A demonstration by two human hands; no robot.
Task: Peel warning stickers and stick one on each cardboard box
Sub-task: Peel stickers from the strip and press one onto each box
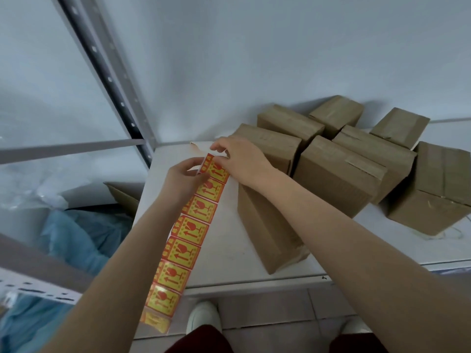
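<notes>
While the left hand (183, 179) pinches the sticker strip (190, 233) near its upper end to steady it, the right hand (242, 159) nips a corner of the top sticker (216, 171), seemingly to peel it. The strip hangs past the table (224, 253) edge. Just beside it sit the cardboard boxes (336, 179), showing no labels.

Both hands (183, 178) (238, 159) pinch the sticker strip (190, 240) beside cardboard boxes (339, 174).
</notes>
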